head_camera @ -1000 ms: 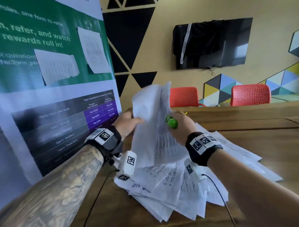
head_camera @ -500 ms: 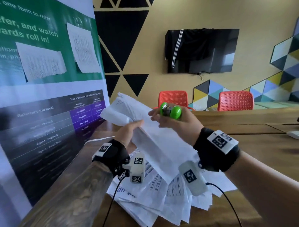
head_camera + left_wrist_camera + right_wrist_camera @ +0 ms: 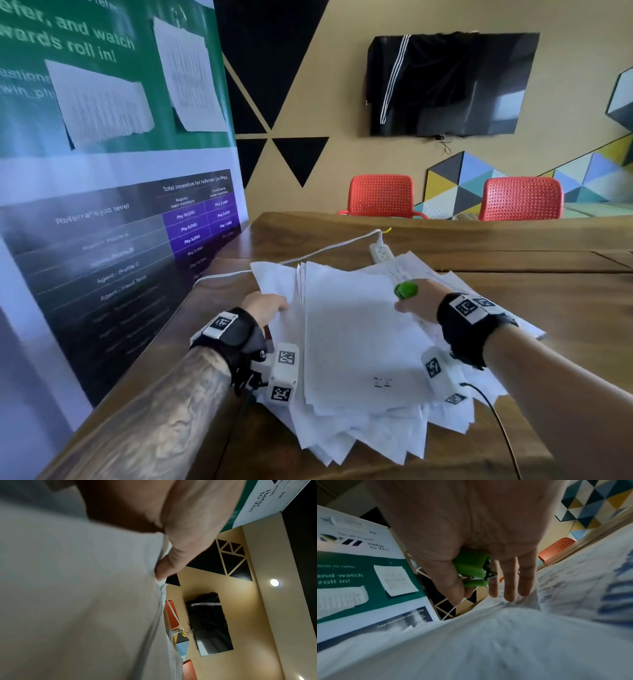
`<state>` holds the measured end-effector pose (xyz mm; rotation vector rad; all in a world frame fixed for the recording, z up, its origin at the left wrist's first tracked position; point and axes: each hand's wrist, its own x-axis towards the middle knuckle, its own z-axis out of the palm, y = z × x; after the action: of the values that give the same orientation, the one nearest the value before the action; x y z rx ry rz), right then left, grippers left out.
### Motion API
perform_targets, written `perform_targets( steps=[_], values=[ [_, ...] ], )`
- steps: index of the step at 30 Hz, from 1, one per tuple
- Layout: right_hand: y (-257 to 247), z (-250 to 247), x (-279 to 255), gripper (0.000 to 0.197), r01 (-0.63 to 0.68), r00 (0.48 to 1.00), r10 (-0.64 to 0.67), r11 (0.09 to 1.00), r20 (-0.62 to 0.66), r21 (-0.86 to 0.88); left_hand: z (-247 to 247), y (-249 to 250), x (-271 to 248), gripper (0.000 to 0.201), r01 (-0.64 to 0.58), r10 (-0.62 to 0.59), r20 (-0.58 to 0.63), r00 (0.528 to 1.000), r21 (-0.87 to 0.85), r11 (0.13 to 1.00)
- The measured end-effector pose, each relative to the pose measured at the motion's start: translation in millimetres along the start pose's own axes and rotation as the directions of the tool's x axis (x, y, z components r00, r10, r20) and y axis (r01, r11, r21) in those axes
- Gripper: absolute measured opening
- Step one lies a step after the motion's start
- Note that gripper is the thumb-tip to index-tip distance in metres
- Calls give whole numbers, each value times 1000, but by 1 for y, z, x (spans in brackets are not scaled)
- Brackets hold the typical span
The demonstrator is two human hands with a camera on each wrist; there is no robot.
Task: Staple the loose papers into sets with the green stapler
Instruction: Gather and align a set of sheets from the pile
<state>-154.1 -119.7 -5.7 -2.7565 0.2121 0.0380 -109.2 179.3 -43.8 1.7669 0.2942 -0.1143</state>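
Note:
A set of white papers lies blank side up on top of a messy pile of printed sheets on the wooden table. My left hand holds the set's left edge; in the left wrist view the thumb presses on the stacked sheet edges, and the other fingers are hidden. My right hand grips the small green stapler between thumb and forefinger. Its three other fingers stretch out with their tips on the paper.
A white power strip with its cable lies just beyond the pile. A tall printed banner stands along the table's left side. Two red chairs are behind the far edge. A wall screen with a black garment hangs above.
Both hands have come down from chest height. The paper set, held up in the air before, now lies flat on the pile. The stapler stays in my right hand.

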Motion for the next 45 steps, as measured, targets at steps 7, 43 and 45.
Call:
perform_targets(
  steps=[7,43,45],
  values=[
    [3,8,-5,25,-137,982,111,975,151,176,-9,-4,0,10,-94,94,10,995,-67,993],
    [3,-75,-29,19,524,810,-384,813,-443,253,-41,83,-28,72,-492,483,138,865,42,870],
    [1,-79,-28,21,507,822,-327,794,-467,336,-37,87,-46,49,-473,470,174,865,-30,881]
  ],
)
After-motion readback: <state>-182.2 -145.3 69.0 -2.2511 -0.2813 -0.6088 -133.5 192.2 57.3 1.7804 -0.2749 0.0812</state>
